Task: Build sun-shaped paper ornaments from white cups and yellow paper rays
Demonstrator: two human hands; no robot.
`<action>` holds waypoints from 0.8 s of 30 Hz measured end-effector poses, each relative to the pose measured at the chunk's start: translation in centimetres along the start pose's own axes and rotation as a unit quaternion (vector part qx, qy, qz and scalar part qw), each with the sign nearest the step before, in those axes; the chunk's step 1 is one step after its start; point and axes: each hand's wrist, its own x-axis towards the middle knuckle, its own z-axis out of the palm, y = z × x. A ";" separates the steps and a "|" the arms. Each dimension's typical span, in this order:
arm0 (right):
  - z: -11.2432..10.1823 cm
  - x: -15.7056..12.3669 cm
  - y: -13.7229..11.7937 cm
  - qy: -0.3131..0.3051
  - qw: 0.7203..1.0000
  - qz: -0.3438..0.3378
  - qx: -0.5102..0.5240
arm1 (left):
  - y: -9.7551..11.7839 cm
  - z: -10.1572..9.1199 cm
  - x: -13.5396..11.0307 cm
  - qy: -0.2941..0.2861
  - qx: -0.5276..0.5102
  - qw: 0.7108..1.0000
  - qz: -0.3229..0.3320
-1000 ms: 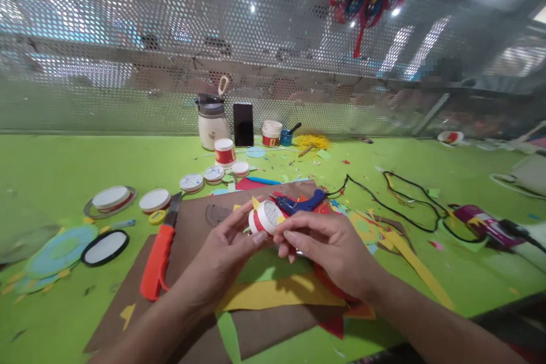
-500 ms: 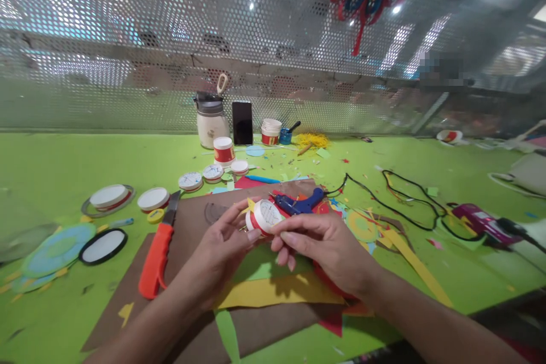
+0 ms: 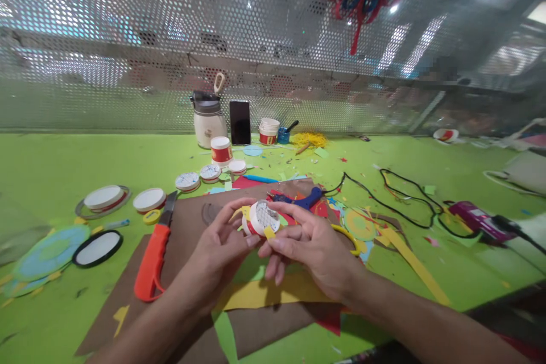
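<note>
In front of me my left hand (image 3: 226, 242) grips a small round white lid (image 3: 265, 217) with a red band, its flat face scribbled with dark lines. A yellow piece (image 3: 244, 213) sticks out at its left side. My right hand (image 3: 318, 247) pinches a small yellow paper piece (image 3: 269, 232) against the lower right of the lid's rim. Just behind the hands lies a blue glue gun (image 3: 305, 199) with a black cord. Below the lid are a yellow sheet (image 3: 277, 291) and a brown board (image 3: 264, 330).
An orange-handled knife (image 3: 151, 264) lies left of my left forearm, blade pointing away. Several white lids (image 3: 149, 199) rest further left. At the back stand a jug (image 3: 210, 128), a phone (image 3: 240, 123) and a red-and-white tub (image 3: 222, 151). Cord loops run right to a purple device (image 3: 480, 219).
The lid has turned a little in my fingers, and the yellow piece now shows at its lower right edge. My right fingers have shifted, with the index finger now above the lid's right side.
</note>
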 end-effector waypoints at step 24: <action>0.4 0.3 1.2 -0.013 1.000 -0.007 0.015 | -0.1 -0.7 0.0 -0.012 -0.023 0.999 -0.022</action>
